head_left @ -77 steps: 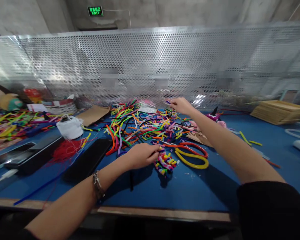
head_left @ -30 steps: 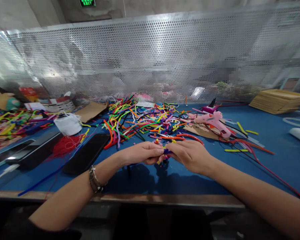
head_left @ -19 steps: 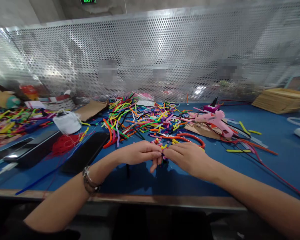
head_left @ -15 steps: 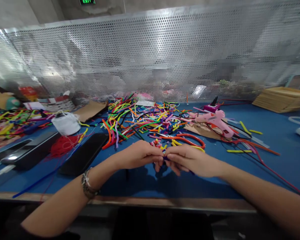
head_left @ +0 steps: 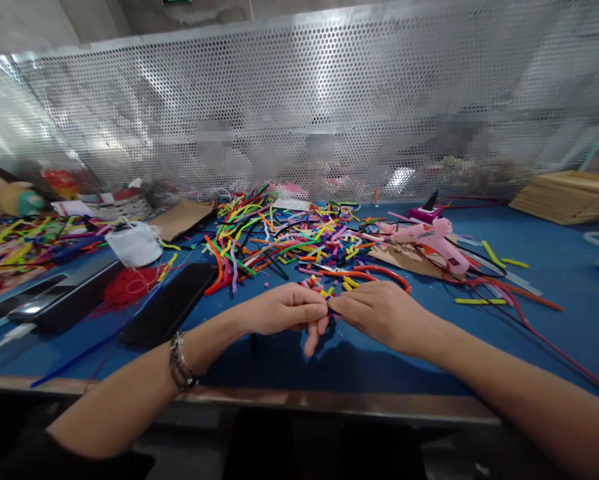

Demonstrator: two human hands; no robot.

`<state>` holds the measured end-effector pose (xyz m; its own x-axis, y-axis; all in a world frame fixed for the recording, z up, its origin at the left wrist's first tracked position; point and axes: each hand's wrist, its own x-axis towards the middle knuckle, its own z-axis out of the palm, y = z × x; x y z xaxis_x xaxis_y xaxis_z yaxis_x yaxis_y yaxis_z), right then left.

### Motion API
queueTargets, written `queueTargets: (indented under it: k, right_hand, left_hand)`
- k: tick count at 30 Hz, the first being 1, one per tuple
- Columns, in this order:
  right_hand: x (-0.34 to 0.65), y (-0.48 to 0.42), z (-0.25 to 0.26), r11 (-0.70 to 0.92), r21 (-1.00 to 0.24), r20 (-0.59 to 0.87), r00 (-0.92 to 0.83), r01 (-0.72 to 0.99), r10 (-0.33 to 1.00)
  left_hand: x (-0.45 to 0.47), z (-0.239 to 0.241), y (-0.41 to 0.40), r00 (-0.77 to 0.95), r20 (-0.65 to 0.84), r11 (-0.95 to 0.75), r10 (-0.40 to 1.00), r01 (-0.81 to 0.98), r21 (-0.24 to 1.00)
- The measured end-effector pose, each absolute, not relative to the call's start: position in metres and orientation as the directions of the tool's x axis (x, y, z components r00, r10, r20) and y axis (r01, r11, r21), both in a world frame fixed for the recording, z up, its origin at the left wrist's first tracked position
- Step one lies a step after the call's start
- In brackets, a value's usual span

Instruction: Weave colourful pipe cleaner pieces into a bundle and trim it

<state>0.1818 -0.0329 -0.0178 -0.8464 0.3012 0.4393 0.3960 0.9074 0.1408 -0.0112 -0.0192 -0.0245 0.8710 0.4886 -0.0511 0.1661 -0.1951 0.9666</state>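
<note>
My left hand and my right hand meet fingertip to fingertip just above the blue table. Both pinch a small multicoloured pipe-cleaner piece, mostly hidden by the fingers; a bit of purple shows between them. One finger of my left hand points down toward the table. A big heap of loose coloured pipe cleaners lies just beyond the hands. A red pipe-cleaner loop sits right behind my right hand.
A pink glue gun rests on cardboard to the right, with red wires trailing off. A black phone, red thread, a white bag and a dark device lie left. Perforated metal screen backs the table. Wooden boards are stacked far right.
My right hand came back from the far side of the heap and joined my left hand on the small piece. Since then both hands have only shifted their fingers slightly.
</note>
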Motion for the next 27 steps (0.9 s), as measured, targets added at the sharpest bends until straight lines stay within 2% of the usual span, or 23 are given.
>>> queueTargets:
  k: [1, 3, 6, 8, 10, 12, 14, 16, 17, 19, 20, 23, 27]
  right_hand:
    - [0.181, -0.033, -0.018, 0.912, 0.044, 0.435, -0.829, 0.408, 0.35]
    - [0.179, -0.034, -0.018, 0.874, -0.248, 0.394, -0.78, 0.419, 0.486]
    - [0.174, -0.034, -0.02, 0.597, -0.712, 0.207, -0.703, 0.369, 0.681]
    - [0.17, -0.033, -0.022, 0.374, -0.872, 0.08, -0.663, 0.314, 0.744]
    - [0.169, -0.032, -0.024, 0.289, -0.913, 0.031, -0.656, 0.289, 0.754]
    - [0.171, -0.03, -0.023, 0.363, -0.873, 0.057, -0.67, 0.327, 0.74]
    - [0.174, -0.023, -0.018, 0.541, -0.739, 0.174, -0.662, 0.402, 0.729]
    - [0.175, -0.008, -0.01, 0.698, -0.506, 0.347, -0.621, 0.507, 0.703]
    - [0.174, 0.002, -0.005, 0.726, -0.366, 0.411, -0.599, 0.582, 0.688]
    - [0.166, 0.028, 0.002, 0.752, -0.034, 0.349, -0.697, 0.658, 0.626]
    - [0.16, 0.042, 0.004, 0.767, 0.024, 0.311, -0.733, 0.642, 0.604]
    - [0.137, 0.078, 0.002, 0.794, 0.098, 0.208, -0.792, 0.601, 0.574]
    - [0.12, 0.104, -0.009, 0.787, 0.1, 0.166, -0.79, 0.609, 0.591]
  left_hand:
    - [-0.011, -0.024, -0.02, 0.862, -0.023, -0.259, 0.507, 0.177, 0.949]
    - [-0.01, -0.024, -0.022, 0.841, 0.054, -0.434, 0.538, 0.221, 0.874]
    - [-0.007, -0.023, -0.025, 0.797, 0.189, -0.709, 0.574, 0.368, 0.602]
    - [-0.006, -0.023, -0.026, 0.76, 0.284, -0.803, 0.584, 0.491, 0.337]
    - [-0.005, -0.024, -0.025, 0.746, 0.349, -0.818, 0.566, 0.56, 0.13]
    - [-0.006, -0.025, -0.024, 0.758, 0.349, -0.817, 0.552, 0.575, 0.042]
    - [-0.008, -0.026, -0.021, 0.768, 0.309, -0.809, 0.561, 0.587, 0.01]
    - [-0.01, -0.027, -0.018, 0.766, 0.278, -0.792, 0.58, 0.61, -0.025]
    - [-0.012, -0.028, -0.017, 0.764, 0.273, -0.786, 0.585, 0.617, -0.043]
    - [-0.014, -0.03, -0.014, 0.766, 0.278, -0.782, 0.58, 0.619, -0.071]
    - [-0.015, -0.031, -0.012, 0.767, 0.285, -0.783, 0.576, 0.617, -0.078]
    - [-0.016, -0.034, -0.009, 0.768, 0.296, -0.785, 0.568, 0.613, -0.086]
    - [-0.016, -0.035, -0.007, 0.77, 0.301, -0.786, 0.563, 0.612, -0.093]
